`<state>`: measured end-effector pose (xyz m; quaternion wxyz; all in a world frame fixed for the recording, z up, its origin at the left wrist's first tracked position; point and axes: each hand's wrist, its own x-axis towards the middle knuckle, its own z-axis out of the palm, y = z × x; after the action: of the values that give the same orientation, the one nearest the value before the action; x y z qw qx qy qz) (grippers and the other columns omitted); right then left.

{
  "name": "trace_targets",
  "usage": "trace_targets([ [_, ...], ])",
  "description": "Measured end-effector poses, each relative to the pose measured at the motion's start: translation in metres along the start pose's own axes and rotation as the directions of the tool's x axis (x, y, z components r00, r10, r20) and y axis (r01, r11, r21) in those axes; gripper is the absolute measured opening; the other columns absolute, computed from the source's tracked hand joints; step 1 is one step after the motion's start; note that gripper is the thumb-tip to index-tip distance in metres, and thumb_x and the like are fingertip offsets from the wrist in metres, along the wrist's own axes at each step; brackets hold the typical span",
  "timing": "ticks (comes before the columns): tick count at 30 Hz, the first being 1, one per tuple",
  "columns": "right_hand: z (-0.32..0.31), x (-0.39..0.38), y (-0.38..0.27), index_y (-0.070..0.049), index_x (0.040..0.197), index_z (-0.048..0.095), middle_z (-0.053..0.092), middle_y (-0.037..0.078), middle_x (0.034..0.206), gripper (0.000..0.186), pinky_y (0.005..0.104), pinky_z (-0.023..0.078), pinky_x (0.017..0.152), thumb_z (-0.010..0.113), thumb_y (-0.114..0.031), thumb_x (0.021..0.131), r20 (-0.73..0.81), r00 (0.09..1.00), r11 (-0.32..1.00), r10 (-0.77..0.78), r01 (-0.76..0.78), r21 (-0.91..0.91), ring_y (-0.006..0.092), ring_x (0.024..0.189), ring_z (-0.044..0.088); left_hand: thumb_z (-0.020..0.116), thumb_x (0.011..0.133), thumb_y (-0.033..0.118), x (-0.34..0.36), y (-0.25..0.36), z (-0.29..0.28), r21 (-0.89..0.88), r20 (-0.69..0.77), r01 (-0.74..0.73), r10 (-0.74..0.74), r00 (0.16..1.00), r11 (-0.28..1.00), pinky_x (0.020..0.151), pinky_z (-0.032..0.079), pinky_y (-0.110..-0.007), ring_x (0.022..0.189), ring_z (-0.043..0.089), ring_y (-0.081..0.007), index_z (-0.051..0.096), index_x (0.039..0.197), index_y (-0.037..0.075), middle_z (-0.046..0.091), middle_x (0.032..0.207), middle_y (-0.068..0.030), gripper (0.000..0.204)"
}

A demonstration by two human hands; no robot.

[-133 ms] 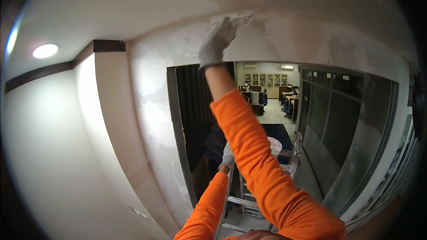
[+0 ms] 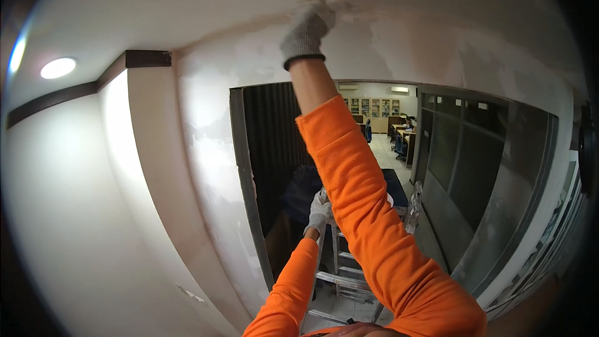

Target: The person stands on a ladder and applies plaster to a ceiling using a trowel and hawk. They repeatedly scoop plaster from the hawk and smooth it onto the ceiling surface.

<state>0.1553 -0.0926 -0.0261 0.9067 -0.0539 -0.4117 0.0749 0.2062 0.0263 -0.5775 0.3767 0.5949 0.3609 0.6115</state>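
Note:
My right hand (image 2: 310,30), in a grey-white knit glove with a dark cuff, reaches up to where the wall meets the ceiling. Its fingers are closed on a putty knife (image 2: 340,6) smeared with pale filler, blurred and lying close to the surface; the handle is hidden. Lower down, my gloved left hand (image 2: 319,213) is closed on the upper left side of a metal stepladder (image 2: 342,282). Behind my right sleeve, a sliver of a white bucket (image 2: 390,200) shows near the ladder's top.
Patchy filler covers the wall (image 2: 399,50) above a wide dark-framed opening. Dark corrugated panelling (image 2: 274,143) stands left, glazed partitions (image 2: 468,156) right. Beyond are desks, chairs and bookcases (image 2: 374,107). A boxed column (image 2: 163,150) and a round ceiling light (image 2: 58,68) are at left.
My right hand and the putty knife have moved up toward the ceiling. My right sleeve now hides most of the bucket. My left hand stays on the ladder, and the view has shifted slightly.

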Motion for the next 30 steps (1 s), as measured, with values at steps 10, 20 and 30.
trace_targets([
  [10, 0.057, -0.194, -0.112, -0.005, 0.102, 0.057, 0.057, 0.003, 0.096, 0.026, 0.0309, 0.048, 0.076, 0.043, -0.025, 0.110, 0.290, 0.699, 0.660, -0.653, 0.714, -0.234, 0.0132, 0.083, 0.055, 0.066, 0.087, 0.004, -0.007, -0.010, -0.003, 0.018, 0.019, -0.007, 0.006, 1.000, 1.000, 0.086, 0.053, -0.034, 0.099, 0.065, -0.0199, 0.056, 0.138, 0.007, 0.068, 0.111, -0.0074, 0.053],
  [20, -0.074, -0.103, -0.089, -0.004, 0.092, 0.063, 0.067, 0.007, 0.099, 0.034, 0.0375, 0.054, 0.082, 0.043, -0.025, 0.109, 0.212, 0.977, 0.913, 0.007, -0.093, 0.397, 0.0162, 0.081, 0.064, 0.066, 0.087, 0.004, 0.013, -0.029, -0.015, 0.090, 0.024, -0.153, 0.151, 0.988, 0.984, 0.086, 0.053, -0.034, 0.098, 0.065, -0.0201, 0.055, 0.138, 0.007, 0.068, 0.110, -0.0074, 0.053],
  [30, -0.083, -0.024, 0.030, 0.005, 0.138, 0.047, 0.056, 0.017, 0.131, 0.043, 0.0439, 0.047, 0.109, 0.054, -0.022, 0.105, 0.156, 0.894, 0.658, 0.419, -0.418, 0.626, 0.0286, 0.121, 0.058, 0.070, 0.088, 0.008, 0.002, -0.001, -0.019, -0.003, 0.038, 0.073, -0.073, 0.997, 0.997, 0.086, 0.052, -0.032, 0.100, 0.064, -0.0172, 0.057, 0.135, 0.007, 0.067, 0.113, -0.0061, 0.049],
])
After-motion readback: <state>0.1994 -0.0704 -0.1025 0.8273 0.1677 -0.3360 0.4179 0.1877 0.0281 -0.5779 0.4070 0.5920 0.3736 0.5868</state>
